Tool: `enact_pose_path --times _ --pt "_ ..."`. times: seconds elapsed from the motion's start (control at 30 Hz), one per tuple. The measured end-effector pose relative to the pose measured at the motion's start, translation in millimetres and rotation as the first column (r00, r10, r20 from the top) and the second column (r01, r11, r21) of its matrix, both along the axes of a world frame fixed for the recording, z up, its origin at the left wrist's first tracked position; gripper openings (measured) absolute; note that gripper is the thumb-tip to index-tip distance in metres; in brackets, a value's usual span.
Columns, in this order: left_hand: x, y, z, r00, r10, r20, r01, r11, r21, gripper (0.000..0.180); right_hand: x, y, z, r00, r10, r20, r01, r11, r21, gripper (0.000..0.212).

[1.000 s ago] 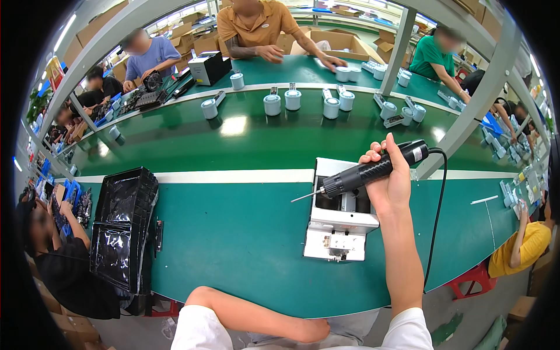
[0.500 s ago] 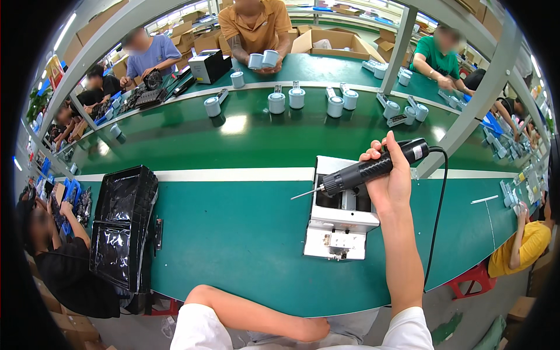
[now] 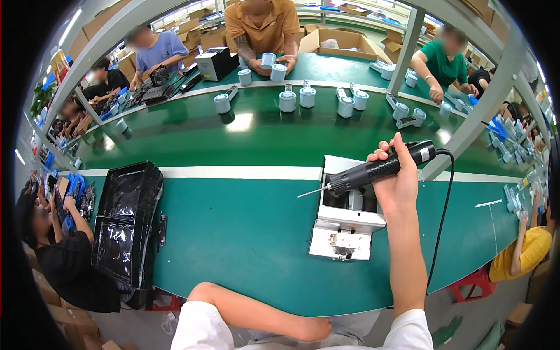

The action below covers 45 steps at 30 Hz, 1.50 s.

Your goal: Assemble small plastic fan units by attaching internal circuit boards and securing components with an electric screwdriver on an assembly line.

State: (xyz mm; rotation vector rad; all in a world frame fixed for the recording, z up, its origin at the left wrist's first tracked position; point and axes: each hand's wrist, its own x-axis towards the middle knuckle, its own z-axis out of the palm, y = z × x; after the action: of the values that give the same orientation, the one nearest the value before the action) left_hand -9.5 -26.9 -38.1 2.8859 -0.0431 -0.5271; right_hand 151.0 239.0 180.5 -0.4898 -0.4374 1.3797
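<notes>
My right hand point(image 3: 398, 185) is raised over the green bench, its fingers closed round a black electric screwdriver point(image 3: 364, 174). The long thin bit points left, and a black cord runs from the tool's back end down along my forearm. Below the tool stands a white metal fixture point(image 3: 341, 238) with dark openings in its upper part and a small metal block at its front; the bit is apart from it. My left forearm lies across my lap at the bench's near edge. Of my left hand point(image 3: 315, 329) only the back near the wrist shows; its fingers are hidden.
A black tray point(image 3: 114, 251) with compartments lined in shiny plastic stands at the left, a small dark part point(image 3: 161, 232) beside it. Beyond the bench runs a green conveyor point(image 3: 256, 137) carrying several pale blue units point(image 3: 287, 102). Metal posts point(image 3: 466, 125) rise at the right. Co-workers sit around.
The pale blue units on the conveyor have shifted slightly against the bench. The person opposite has moved the two pale blue pieces apart. My right hand keeps its grip on the screwdriver.
</notes>
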Motion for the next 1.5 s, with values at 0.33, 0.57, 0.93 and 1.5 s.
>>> enact_pose_path --times 0.33,0.57,0.93,1.5 --pt "-1 -4 -9 0.992 0.042 0.115 -0.041 0.999 -0.017 0.016 0 1 -1 1.000 0.000 -0.014 0.000 1.000 0.000 0.020" --pt "1 -3 -7 1.000 -0.010 0.004 0.010 1.000 -0.010 0.015 1 1 -2 1.000 0.014 -0.014 -0.013 1.000 0.011 0.019" --pt "-4 1 -4 0.998 0.016 0.060 -0.015 1.000 -0.014 0.013 3 1 -3 0.999 0.030 -0.028 -0.029 0.999 0.020 0.020" --pt "-2 5 2 0.995 0.037 0.091 -0.025 0.991 -0.130 0.013 2 0 -1 1.000 0.004 -0.013 -0.004 1.000 -0.007 0.021"
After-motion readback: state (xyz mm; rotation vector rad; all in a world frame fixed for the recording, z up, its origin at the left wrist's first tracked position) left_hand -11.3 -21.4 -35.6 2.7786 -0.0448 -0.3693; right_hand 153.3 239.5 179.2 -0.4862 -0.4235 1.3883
